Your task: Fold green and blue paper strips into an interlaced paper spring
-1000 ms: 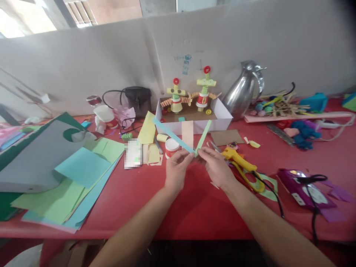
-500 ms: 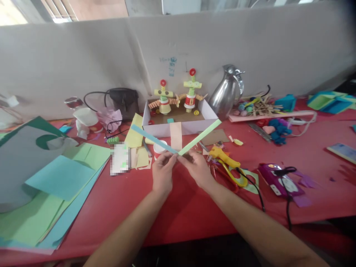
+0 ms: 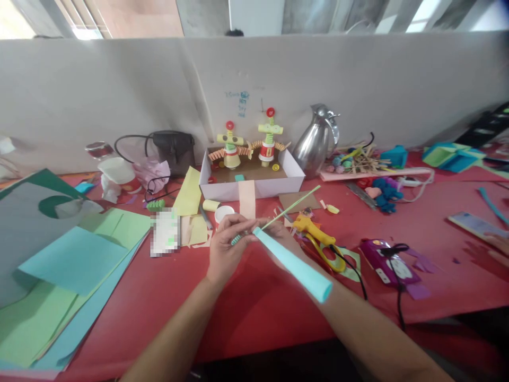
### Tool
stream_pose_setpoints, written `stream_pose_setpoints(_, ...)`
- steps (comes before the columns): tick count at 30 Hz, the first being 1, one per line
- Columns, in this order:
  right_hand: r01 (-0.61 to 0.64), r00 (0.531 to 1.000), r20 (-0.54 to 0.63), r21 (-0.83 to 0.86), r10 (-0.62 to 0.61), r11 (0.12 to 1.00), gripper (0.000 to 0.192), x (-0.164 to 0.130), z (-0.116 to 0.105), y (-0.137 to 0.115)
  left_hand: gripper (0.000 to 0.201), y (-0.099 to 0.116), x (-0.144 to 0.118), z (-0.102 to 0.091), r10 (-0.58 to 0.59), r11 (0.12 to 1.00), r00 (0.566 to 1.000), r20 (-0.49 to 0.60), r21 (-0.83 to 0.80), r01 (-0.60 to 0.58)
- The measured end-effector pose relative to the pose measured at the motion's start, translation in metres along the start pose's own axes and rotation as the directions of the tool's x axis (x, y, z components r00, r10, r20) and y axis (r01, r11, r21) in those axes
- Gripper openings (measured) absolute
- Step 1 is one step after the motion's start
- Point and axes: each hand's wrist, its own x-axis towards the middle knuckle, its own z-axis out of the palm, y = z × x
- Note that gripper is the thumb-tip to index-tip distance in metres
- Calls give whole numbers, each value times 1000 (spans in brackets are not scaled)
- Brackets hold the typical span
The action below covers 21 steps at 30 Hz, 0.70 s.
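Nearest the camera, 2 bare forearms coming up from the bottom edge over the red table (image 3: pixel 258 313). Left hand (image 3: pixel 225 249) curled narrow, fingertips pinched on the folded joint where 2 paper strips meet. Right hand (image 3: pixel 283 240) mostly hidden behind the blue paper strip (image 3: pixel 294 265); closed on the same joint as far as can be told, its grip not fully visible. Blue strip pointing back toward the camera and rightward, lying over the right wrist. Green paper strip (image 3: pixel 296 204) running up and away to the right, seen nearly edge-on — thin as a line. Small pleated bit of green and blue just under the left fingertips, at the joint.

Left of the hands, a stack of paper sheets (image 3: pixel 75 260) — turquoise on top, light green and grey beneath. Just right of the hands, a yellow glue gun (image 3: pixel 314 231) with a black cord, yellow-handled scissors beside it. Farther right, a purple device (image 3: pixel 392 262) with a black cable on it.

Beyond the hands, a white roll of tape (image 3: pixel 223 213) and yellow paper scraps (image 3: pixel 191 196). Behind those, a white box (image 3: pixel 254 178) with 2 paper figures (image 3: pixel 248 143) standing inside. Right of the box, a steel jug (image 3: pixel 316 140); left of it, a dark bag (image 3: pixel 173 148). At the far right edge, another person's hand (image 3: pixel 497 246) near a flat card.
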Motion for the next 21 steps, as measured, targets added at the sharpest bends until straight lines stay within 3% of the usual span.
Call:
stream_pose_setpoints(4,-60,996,57,-47,62,997,32,-1,-3,-5,29,3,6,-8,104,994,984,144,12,-106)
stream_pose_setpoints(7,-51,995,78,-76,57,996,32,-3,-1,-17,26,4,8,-12,142,989,973,183,4,-146)
stream_pose_setpoints(13,-116,988,87,-107,126,987,31,-7,4,-33,20,8,8,-12,138,990,967,213,-58,-129)
stream_pose_setpoints(18,-203,973,115,-4,203,979,20,-10,-8,-18,16,10,7,-10,152,988,970,189,4,-156)
stream_pose_setpoints(21,-255,965,86,87,248,963,23,-10,-14,-8,15,10,6,-8,196,976,972,132,72,-206)
